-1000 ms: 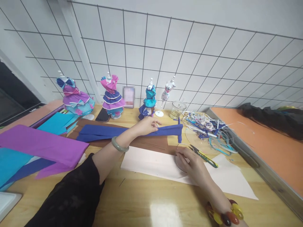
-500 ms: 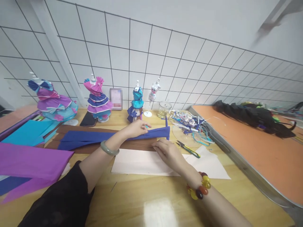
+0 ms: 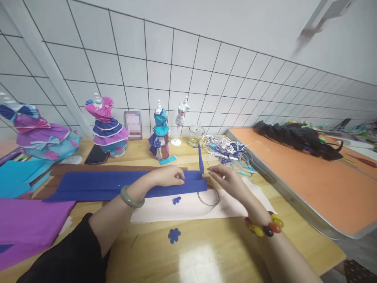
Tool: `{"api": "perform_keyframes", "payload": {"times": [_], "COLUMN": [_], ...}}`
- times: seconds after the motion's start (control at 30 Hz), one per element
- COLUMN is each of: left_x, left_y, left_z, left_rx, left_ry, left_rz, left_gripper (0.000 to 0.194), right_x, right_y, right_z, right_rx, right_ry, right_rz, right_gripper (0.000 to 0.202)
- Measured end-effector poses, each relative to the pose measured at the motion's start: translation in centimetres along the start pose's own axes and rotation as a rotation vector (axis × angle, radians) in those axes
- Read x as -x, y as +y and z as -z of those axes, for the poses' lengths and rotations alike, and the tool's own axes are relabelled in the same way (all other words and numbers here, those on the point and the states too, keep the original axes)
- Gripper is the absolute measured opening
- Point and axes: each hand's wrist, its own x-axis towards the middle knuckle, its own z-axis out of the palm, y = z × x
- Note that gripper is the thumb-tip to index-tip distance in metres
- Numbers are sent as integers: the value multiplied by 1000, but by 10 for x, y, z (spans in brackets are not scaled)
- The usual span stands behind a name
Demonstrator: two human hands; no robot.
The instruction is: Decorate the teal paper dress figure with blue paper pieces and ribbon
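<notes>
A long blue sheet (image 3: 97,181) lies over brown material (image 3: 70,168) across the table. My left hand (image 3: 169,175) rests on the blue sheet near its right end, fingers curled, and whether they pinch it is hidden. My right hand (image 3: 225,177) is just right of a narrow blue strip (image 3: 200,158), its fingers apart with nothing between them. Below that hand, a thin ring (image 3: 216,202) lies on a pale sheet (image 3: 159,210). One blue flower cutout (image 3: 176,200) is on the pale sheet, another (image 3: 174,235) on the bare wood nearer me.
Dressed miniature forms (image 3: 107,127), a bare form (image 3: 182,114), a phone (image 3: 133,125) and a glass (image 3: 196,135) stand along the back. Tangled scraps (image 3: 226,149) lie beside the orange-lined tray (image 3: 309,188). Purple material (image 3: 32,224) is at the left.
The blue sheet is spread wider. Two blue flowers, the ring and a turquoise piece now show. The cutter has gone from sight. My right hand has moved right and opened; the view has shifted.
</notes>
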Motion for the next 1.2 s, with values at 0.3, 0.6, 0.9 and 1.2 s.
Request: {"api": "perform_keyframes", "payload": {"times": [0.3, 0.6, 0.9, 1.2], "left_x": [-2, -6, -8, -10], "left_y": [1, 5, -2, -6], "left_z": [-9, -14, -20, -17], "left_rx": [-188, -188, -182, -143], "left_ry": [-59, -17, 29, -24], "left_rz": [-64, -14, -11, 12], "left_gripper": [28, 26, 28, 32], "right_x": [31, 29, -4, -24], "right_y": [111, 133, 133, 146], "right_z": [55, 46, 47, 39], "right_rx": [429, 504, 634, 707], "right_ry": [50, 58, 43, -33], "right_rz": [-355, -370, -387, -392], "right_gripper": [26, 28, 28, 24]}}
